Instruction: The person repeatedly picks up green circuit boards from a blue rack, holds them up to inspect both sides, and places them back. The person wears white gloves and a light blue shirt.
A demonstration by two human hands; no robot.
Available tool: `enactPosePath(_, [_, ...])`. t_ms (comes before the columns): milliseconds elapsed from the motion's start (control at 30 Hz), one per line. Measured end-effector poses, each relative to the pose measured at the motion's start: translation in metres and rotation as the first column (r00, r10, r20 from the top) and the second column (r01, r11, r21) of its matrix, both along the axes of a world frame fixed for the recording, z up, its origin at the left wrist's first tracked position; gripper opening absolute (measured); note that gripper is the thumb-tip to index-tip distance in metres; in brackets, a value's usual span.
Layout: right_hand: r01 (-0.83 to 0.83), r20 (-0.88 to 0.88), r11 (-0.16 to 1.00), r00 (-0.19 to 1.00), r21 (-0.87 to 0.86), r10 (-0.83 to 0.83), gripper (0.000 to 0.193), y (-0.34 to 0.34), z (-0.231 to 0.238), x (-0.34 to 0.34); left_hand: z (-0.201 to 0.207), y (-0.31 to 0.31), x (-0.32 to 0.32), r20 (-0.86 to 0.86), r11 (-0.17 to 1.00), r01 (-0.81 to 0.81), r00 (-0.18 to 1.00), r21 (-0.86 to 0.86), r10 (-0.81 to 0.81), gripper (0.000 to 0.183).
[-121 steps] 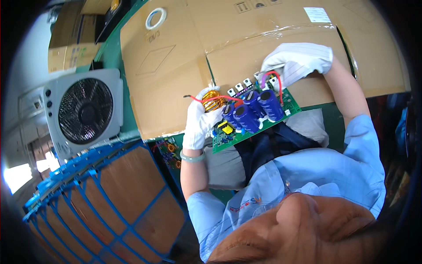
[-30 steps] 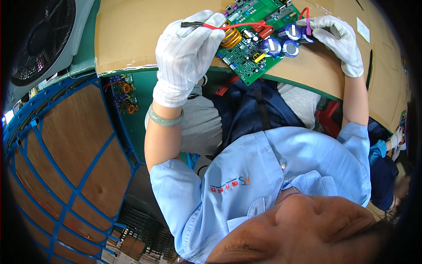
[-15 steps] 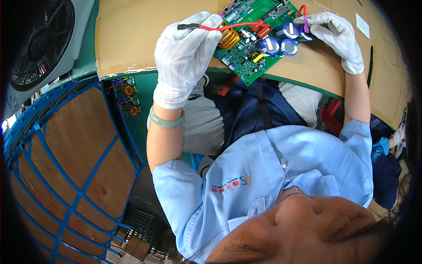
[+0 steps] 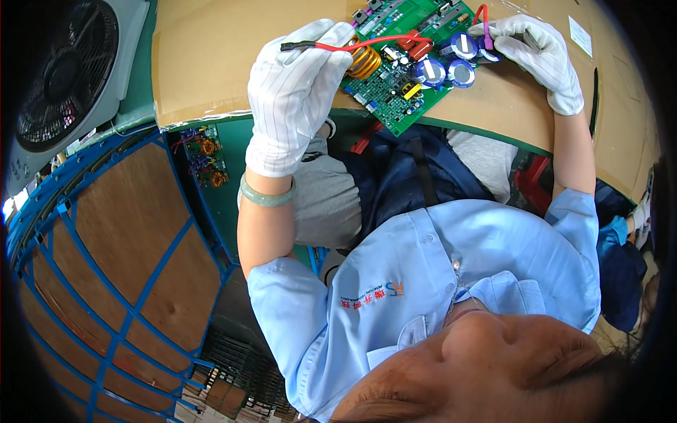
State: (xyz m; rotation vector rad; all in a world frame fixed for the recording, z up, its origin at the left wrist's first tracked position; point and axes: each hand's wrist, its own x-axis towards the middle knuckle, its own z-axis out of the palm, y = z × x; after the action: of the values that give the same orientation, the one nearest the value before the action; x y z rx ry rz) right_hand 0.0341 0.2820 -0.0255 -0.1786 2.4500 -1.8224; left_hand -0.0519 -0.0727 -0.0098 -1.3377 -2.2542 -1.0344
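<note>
Turned since earlier, board [image 4: 398, 74] was flanked: left hand [image 4: 296, 92] nine o'clock, right hand [image 4: 539, 60] three; both curled, grips couldn't be told.

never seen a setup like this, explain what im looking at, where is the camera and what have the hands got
There is no machine here: a person in a light-blue shirt works with their own hands, both in white striped gloves. A wide fisheye camera worn on the head looks down, so straight edges bend.

A tan cardboard sheet covers the work surface, with a white rectangular label at the right. Overlapping its near edge in the picture is a green circuit board carrying dark-blue cylinders. The left hand is at its copper-coloured wire coil. The right hand is at the opposite side, by a red wire with a purple sleeve. Both seem to steady the board, though the exact grip is hidden.
</note>
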Motion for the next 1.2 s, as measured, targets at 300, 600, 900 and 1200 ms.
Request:
enactPosePath(300, [0.04,0.014,0.998,0.999,-0.044,-0.04,0.016,-0.022,0.025,-0.001,0.001,0.008,0.0,0.032,0.998,-0.044,0.998,-0.039,0.045,0.024])
enactPosePath(600, [0.135,0.165,0.985,0.98,-0.11,-0.115,0.018,-0.031,0.039,0.003,0.011,0.026,0.009,0.079,0.978,0.018,0.997,-0.21,-0.002,0.064])
enactPosePath(900, [0.184,-0.183,0.954,0.956,-0.237,-0.229,0.024,-0.032,0.013,-0.004,0.01,0.03,0.003,0.208,0.964,0.042,0.978,-0.264,0.014,0.037])
enactPosePath(1200, [0.346,0.102,0.917,0.938,-0.2,-0.331,0.031,-0.029,0.03,-0.007,0.008,0.022,0.012,0.701,0.693,-0.532,-0.235,0.487,-0.673,0.045])
